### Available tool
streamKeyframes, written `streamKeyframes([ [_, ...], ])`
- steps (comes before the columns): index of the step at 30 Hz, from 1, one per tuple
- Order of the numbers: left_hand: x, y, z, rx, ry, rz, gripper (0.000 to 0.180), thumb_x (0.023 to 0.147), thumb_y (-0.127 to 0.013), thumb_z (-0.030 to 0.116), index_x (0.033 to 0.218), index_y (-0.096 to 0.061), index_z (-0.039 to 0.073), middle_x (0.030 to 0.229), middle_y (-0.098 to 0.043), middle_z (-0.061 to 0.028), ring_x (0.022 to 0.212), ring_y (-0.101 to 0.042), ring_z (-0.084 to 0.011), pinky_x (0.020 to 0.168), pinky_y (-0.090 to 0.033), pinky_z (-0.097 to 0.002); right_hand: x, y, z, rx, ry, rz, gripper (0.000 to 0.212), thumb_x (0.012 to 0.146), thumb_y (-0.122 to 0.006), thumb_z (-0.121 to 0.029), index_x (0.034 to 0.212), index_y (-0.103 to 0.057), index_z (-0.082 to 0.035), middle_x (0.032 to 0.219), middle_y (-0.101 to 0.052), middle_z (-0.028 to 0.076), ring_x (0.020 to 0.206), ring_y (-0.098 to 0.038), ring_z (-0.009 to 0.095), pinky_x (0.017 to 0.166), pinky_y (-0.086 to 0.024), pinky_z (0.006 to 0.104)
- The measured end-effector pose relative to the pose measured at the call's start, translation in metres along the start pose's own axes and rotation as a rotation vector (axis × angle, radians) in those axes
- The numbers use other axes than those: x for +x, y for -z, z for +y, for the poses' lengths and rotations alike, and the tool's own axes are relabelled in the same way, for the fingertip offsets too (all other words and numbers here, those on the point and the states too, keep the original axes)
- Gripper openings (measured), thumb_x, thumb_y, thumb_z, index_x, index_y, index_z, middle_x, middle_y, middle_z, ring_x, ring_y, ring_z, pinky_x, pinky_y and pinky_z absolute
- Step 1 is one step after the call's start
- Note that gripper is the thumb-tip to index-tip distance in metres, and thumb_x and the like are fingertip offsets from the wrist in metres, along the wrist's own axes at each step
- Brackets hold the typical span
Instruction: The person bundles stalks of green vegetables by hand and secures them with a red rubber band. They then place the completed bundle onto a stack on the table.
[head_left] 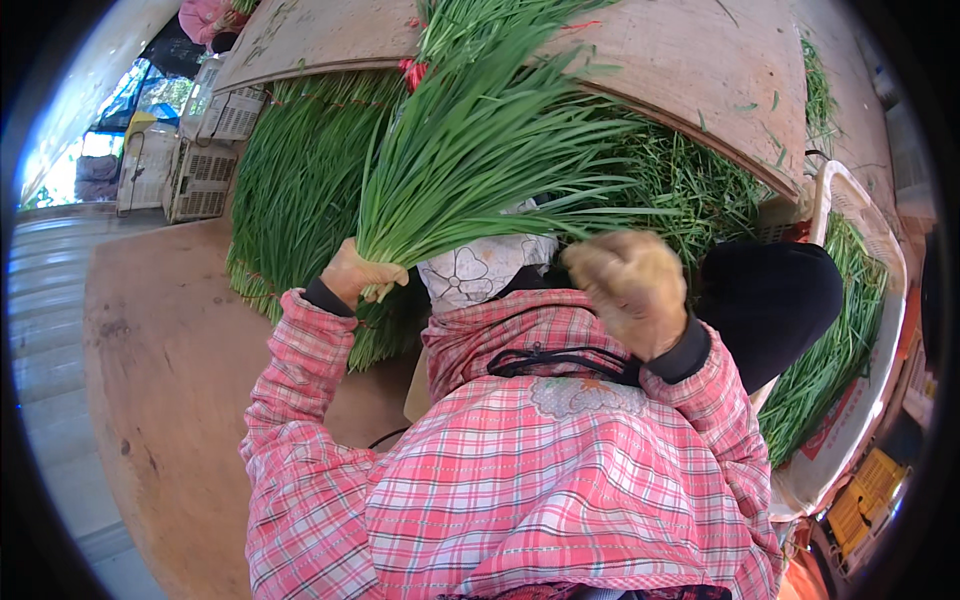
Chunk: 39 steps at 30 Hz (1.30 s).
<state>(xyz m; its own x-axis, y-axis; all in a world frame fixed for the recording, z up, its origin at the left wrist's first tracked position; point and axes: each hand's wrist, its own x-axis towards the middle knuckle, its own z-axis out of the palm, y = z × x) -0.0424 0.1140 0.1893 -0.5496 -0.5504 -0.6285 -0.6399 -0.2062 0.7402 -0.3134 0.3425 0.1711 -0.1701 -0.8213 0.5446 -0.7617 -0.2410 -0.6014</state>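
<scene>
My left hand (362, 274) is closed round the stem ends of a loose bunch of garlic chives (470, 165). The long flat green leaves fan up and to the right, their tips spread over the board's edge. Over my lap on the right, my right hand (632, 292) is raised with its fingers curled in. It is slightly blurred, and I cannot see whether anything is inside it. Beside the left hand stand many bundled chives (310, 170), packed upright and tied with red bands. Another bundle with a red tie (413, 72) lies on the board ahead.
A wooden board (690, 60) spans the front, with loose leaves (680, 175) heaped below its right side. At my right stands a white basket (895, 245) full of chives. Plastic crates (203, 180) are stacked at far left, beyond a brown board (180, 400). A yellow crate (868, 505) sits low right.
</scene>
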Motion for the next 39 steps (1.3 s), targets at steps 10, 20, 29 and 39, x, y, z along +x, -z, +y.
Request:
streamKeyframes([
  [10, -0.017, -0.065, -0.020, -0.277, -0.115, -0.076, 0.032, 0.067, -0.072, 0.003, 0.097, -0.058, -0.001, 0.070, -0.062, -0.0075, 0.047, -0.053, -0.0126, 0.042, -0.040, -0.0222, -0.007, -0.098, 0.006, 1.194, -0.705, -0.372, 0.054, 0.079, -0.074, -0.023, 0.121, -0.050, 0.000, 0.107, -0.060, 0.007, 0.092, -0.056, 0.015, 0.081, -0.048, 0.0316],
  [20, -0.018, -0.103, -0.017, -0.579, -0.267, -0.174, 0.051, 0.071, -0.071, 0.009, 0.116, -0.052, -0.005, 0.093, -0.065, -0.0142, 0.074, -0.064, -0.0205, 0.064, -0.052, -0.0283, -0.011, -0.087, -0.001, 1.366, -0.964, 0.067, 0.034, 0.076, -0.073, -0.003, 0.107, -0.060, -0.001, 0.103, -0.065, 0.006, 0.091, -0.060, 0.017, 0.084, -0.047, 0.0319],
  [29, -0.020, -0.101, -0.026, -0.641, -0.209, -0.232, 0.048, 0.075, -0.068, 0.003, 0.119, -0.049, -0.005, 0.099, -0.065, -0.0165, 0.083, -0.066, -0.0233, 0.071, -0.054, -0.0315, -0.022, -0.086, 0.004, 1.302, -0.861, -0.002, 0.037, 0.074, -0.077, -0.007, 0.107, -0.060, 0.000, 0.100, -0.065, 0.007, 0.090, -0.059, 0.018, 0.082, -0.047, 0.0326],
  [39, -0.014, -0.121, 0.009, -0.173, -0.579, -0.234, 0.058, 0.084, -0.066, 0.020, 0.133, -0.040, 0.003, 0.125, -0.054, -0.0097, 0.112, -0.051, -0.0187, 0.095, -0.039, -0.0320, -0.032, -0.065, 0.005, 1.271, -0.725, 0.068, 0.047, 0.074, -0.073, -0.005, 0.114, -0.050, -0.001, 0.101, -0.059, 0.006, 0.086, -0.056, 0.018, 0.075, -0.046, 0.0310],
])
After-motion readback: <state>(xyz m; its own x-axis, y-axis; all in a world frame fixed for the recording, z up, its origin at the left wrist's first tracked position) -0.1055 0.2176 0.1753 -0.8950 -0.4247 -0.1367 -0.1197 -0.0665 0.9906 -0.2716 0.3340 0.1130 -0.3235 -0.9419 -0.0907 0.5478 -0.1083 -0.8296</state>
